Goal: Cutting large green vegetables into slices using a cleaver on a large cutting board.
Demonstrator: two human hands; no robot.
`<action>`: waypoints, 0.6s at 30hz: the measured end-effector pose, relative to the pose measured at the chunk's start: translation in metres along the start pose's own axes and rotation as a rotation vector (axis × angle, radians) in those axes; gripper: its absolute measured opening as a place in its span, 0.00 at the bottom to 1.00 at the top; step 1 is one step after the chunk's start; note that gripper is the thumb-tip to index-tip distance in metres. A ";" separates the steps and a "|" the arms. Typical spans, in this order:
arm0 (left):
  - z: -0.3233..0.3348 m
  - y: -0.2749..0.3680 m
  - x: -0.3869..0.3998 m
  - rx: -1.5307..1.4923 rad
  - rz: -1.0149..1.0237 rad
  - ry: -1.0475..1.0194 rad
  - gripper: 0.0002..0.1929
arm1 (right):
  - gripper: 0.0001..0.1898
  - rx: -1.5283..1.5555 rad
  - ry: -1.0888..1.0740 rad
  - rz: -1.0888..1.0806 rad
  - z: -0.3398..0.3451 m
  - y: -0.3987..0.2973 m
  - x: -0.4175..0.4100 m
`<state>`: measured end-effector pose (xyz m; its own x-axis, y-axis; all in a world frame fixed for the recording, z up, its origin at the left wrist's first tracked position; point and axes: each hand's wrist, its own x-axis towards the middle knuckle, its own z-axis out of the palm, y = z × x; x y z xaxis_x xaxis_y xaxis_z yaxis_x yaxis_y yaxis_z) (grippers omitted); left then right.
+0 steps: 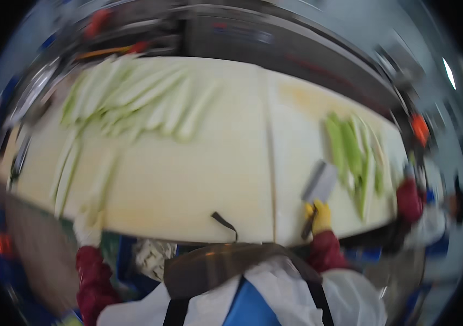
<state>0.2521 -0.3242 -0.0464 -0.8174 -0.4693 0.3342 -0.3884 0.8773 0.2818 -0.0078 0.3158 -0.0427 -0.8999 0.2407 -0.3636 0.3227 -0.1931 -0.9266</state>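
My left hand (88, 224), in a pale glove, is closed on the lower end of a long pale green vegetable stalk (105, 175) at the near left edge of the cutting board (199, 175). In my right hand (320, 218), yellow-gloved, is the dark handle of a cleaver (320, 183), its broad blade pointing away over the right board. Beside the blade lies a group of green vegetable pieces (351, 146). A row of pale stalks (146, 93) covers the board's far left part. Two thin strips (66, 175) lie left of the held stalk.
A seam (272, 163) divides the two boards. A black strap (224, 222) rests at the near edge. Below stands a blue crate (127, 261) with pale pieces. Metal equipment (247, 40) lines the far side. A co-worker (431, 220) is at the right end.
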 end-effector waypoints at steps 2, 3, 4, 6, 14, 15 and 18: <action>-0.001 -0.024 0.043 0.054 -0.047 -0.003 0.30 | 0.09 -0.021 0.067 0.013 0.000 -0.003 -0.003; -0.003 -0.026 0.065 0.139 0.052 -0.052 0.33 | 0.09 0.012 0.064 -0.005 -0.002 -0.004 -0.006; -0.001 -0.020 0.089 0.525 -0.366 -0.389 0.35 | 0.09 0.056 0.114 0.005 -0.002 -0.003 -0.009; 0.024 0.023 0.132 0.601 -0.065 -0.230 0.34 | 0.09 0.121 0.120 0.018 -0.008 -0.001 -0.019; 0.192 0.453 0.130 -1.127 0.652 -0.767 0.29 | 0.11 0.200 0.135 -0.085 -0.058 0.005 -0.020; 0.199 0.505 0.121 -1.053 0.614 -0.891 0.33 | 0.12 0.212 0.131 -0.126 -0.065 0.003 -0.015; 0.219 0.647 0.108 -0.871 0.533 -1.096 0.43 | 0.12 0.320 0.121 -0.111 -0.080 -0.001 -0.006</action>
<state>-0.1810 0.2146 -0.0249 -0.8356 0.5304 -0.1431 0.0962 0.3978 0.9124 0.0210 0.3909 -0.0475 -0.8768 0.3844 -0.2890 0.0995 -0.4430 -0.8910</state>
